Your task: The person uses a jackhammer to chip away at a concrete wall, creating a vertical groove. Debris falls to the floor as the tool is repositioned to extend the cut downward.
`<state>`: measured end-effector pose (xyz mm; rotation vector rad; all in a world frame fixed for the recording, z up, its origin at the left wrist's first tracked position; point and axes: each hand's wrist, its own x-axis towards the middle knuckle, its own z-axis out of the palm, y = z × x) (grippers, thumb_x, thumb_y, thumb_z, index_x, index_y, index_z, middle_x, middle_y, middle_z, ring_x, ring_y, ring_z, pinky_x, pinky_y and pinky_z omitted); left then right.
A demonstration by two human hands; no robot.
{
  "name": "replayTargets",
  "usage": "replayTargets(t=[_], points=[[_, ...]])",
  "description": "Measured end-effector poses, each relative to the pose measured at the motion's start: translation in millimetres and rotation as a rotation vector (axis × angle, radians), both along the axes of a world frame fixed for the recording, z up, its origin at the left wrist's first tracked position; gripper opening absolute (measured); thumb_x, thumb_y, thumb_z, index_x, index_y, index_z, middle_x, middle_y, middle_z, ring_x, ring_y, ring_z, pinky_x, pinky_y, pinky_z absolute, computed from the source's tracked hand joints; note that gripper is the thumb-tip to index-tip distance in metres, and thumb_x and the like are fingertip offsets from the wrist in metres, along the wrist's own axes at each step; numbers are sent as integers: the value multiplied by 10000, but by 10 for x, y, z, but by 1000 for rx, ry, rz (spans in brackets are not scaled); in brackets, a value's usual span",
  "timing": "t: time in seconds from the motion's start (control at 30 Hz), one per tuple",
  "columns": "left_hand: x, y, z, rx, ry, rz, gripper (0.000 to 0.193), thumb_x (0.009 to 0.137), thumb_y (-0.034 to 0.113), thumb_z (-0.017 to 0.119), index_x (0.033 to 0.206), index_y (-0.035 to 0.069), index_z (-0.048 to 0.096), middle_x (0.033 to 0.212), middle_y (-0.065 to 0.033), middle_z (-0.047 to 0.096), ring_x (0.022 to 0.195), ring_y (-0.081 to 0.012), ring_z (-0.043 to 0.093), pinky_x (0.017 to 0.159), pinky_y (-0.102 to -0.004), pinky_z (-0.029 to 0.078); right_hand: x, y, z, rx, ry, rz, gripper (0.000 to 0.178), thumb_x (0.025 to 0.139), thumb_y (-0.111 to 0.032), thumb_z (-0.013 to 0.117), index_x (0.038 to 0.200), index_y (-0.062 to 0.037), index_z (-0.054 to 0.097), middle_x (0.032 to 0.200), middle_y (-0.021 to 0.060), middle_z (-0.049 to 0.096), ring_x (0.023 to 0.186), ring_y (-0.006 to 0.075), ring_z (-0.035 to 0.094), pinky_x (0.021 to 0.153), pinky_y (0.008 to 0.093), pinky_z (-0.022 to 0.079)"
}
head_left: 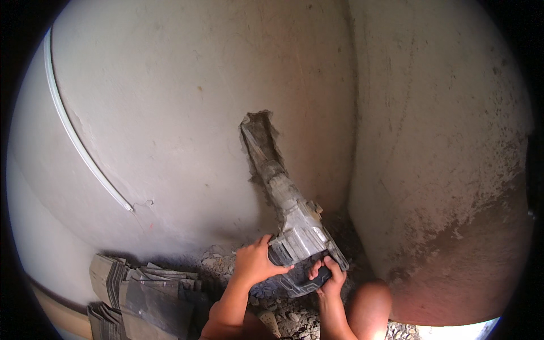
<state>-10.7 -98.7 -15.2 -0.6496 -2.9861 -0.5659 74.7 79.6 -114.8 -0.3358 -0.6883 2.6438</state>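
Observation:
A dusty grey rotary hammer (300, 229) points up and away from me, slanting left toward the wall. Its front end lies over a rough chiselled groove (262, 131) in the plaster; I cannot make out exactly where the bit touches. My left hand (255, 262) is closed around the left side of the tool's body, low down. Around the dark rear handle (323, 276) wraps my right hand (333, 276), with its fingers curled in the grip opening. Part of the handle is hidden behind the fingers.
Broken rubble (294, 317) covers the floor beneath the tool. Stacked grey tiles (156, 303) stand at the lower left. A white cable conduit (79, 141) runs down the left wall, with a thin wire at its end. The right wall (430, 170) meets this one in a corner.

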Motion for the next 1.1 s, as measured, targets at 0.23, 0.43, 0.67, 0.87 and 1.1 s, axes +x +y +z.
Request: replayTargets(t=[0.23, 0.43, 0.67, 0.87, 1.1], points=[[18, 13, 95, -31, -1, 9, 1055, 562, 649, 933, 1325, -12, 626, 1146, -237, 757, 1029, -398, 752, 898, -464, 591, -26, -69, -78, -63, -20, -16, 223, 956, -153, 625, 884, 51, 572, 707, 200, 610, 538, 288, 590, 525, 419, 515], [-4, 5, 95, -114, -6, 21, 1073, 562, 686, 917, 1318, -18, 627, 1137, -229, 760, 1025, -394, 756, 890, -463, 597, -127, -105, -134, -85, -64, -11, 235, 957, -199, 625, 866, 6, 556, 712, 174, 594, 534, 250, 556, 491, 382, 502], [21, 17, 110, -55, -3, 9, 1119, 559, 711, 911, 1351, -23, 616, 1178, -248, 750, 1071, -394, 747, 924, -458, 590, -31, -65, 17, -4, -66, -80, 244, 938, -183, 632, 838, 25, 553, 649, 182, 578, 491, 262, 544, 458, 386, 484], [-12, 48, 63, -26, -44, 7, 1149, 563, 710, 916, 1372, -43, 600, 1180, -268, 743, 1087, -404, 741, 948, -466, 582, 16, -61, 144, 3, -71, -123, 163, 941, -96, 627, 904, 57, 583, 686, 196, 618, 515, 273, 590, 492, 399, 509], [-4, 22, 11, 27, 30, -41, 1062, 591, 652, 921, 1332, -40, 602, 1167, -258, 742, 1045, -401, 750, 904, -474, 596, 96, -102, 325, 102, -55, -138, 124, 979, -67, 610, 987, 56, 593, 707, 174, 638, 534, 257, 609, 518, 383, 522]])
